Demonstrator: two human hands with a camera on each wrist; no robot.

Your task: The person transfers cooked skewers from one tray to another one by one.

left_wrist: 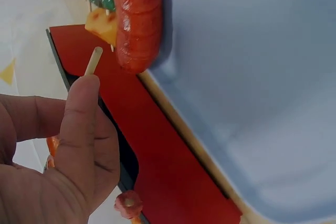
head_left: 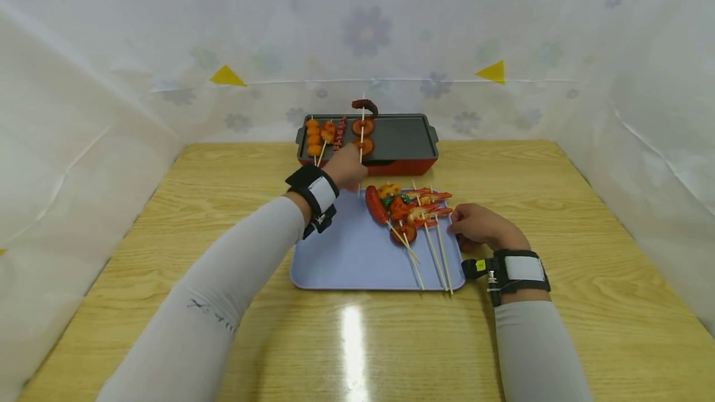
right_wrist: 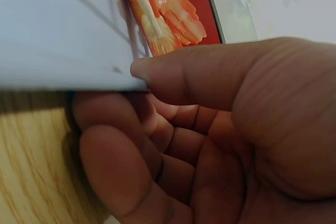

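Note:
My left hand (head_left: pixel 347 168) pinches the bare stick of a skewer (head_left: pixel 362 131) at the front of the grill pan. The skewer bears a dark red curled tentacle piece above two round brown slices, and overlaps the pan (head_left: pixel 399 132) in the head view. The stick's end (left_wrist: pixel 94 59) pokes out past my thumb in the left wrist view. My right hand (head_left: pixel 483 226) grips the right rim of the blue-grey tray (head_left: pixel 341 259), thumb on top and curled fingers beneath. Close to it on the tray lie shrimp skewers (head_left: pixel 427 213).
On the pan's left side lie an orange ball skewer (head_left: pixel 314 138), a brown-orange piece (head_left: pixel 328 132) and a thin dark red meat skewer (head_left: pixel 339 134). The tray also bears a sausage skewer (head_left: pixel 376 205) and a round slice skewer (head_left: pixel 403 235). A patterned curtain (head_left: pixel 268 36) stands behind the wooden table (head_left: pixel 223 191).

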